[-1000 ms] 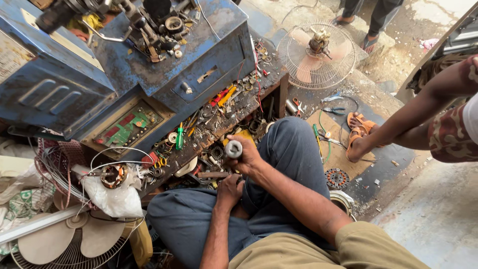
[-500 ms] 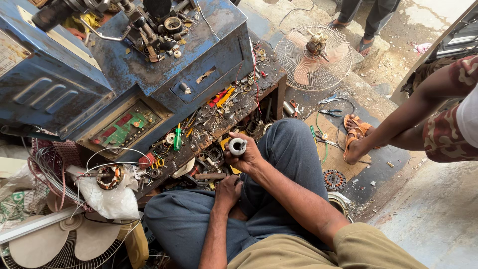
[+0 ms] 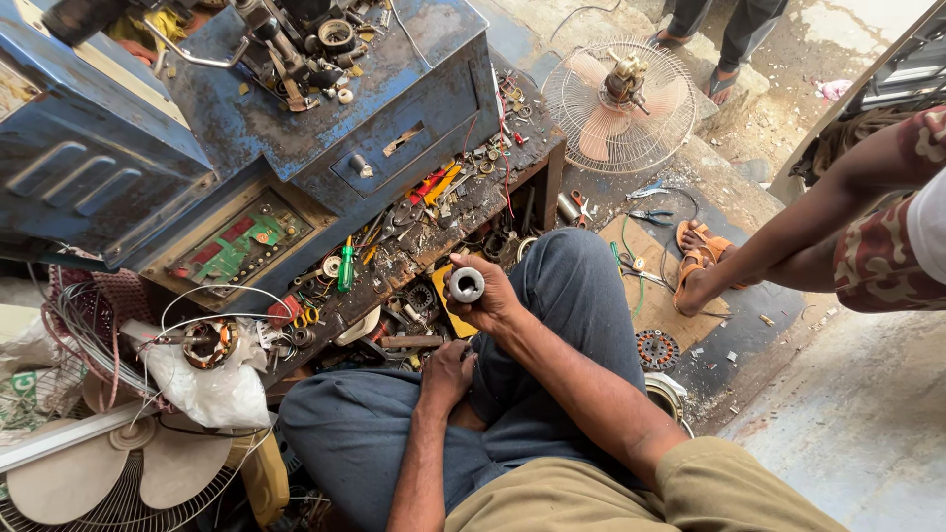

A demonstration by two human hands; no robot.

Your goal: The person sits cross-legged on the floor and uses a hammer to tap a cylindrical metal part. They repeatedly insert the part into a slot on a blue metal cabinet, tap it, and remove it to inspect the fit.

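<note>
Gripping a short grey metal cylinder (image 3: 466, 285), the right hand (image 3: 490, 299) is closed around it above the right knee, its open end turned up toward the camera; over the last second this hand has lifted slightly and drawn away from the cluttered shelf, so the cylinder now stands free of the parts below. The left hand (image 3: 445, 374) remains low between the thighs, fingers curled at the near edge of the shelf beside a rusty tool (image 3: 409, 342); whether it grips anything cannot be told. Beyond, the wooden shelf (image 3: 434, 232) carries a green-handled screwdriver (image 3: 346, 266), red and yellow tool handles (image 3: 437, 183), and loose bearings. Above it, a worn blue metal cabinet (image 3: 394, 108) with a drawer knob holds more scrap on top. At the far edge of the floor, a caged fan (image 3: 623, 106) lies face up. At right, another person's sandalled foot (image 3: 696, 268) rests on a dark mat (image 3: 759, 320), unchanged. The cylinder appears raised for inspection.
</note>
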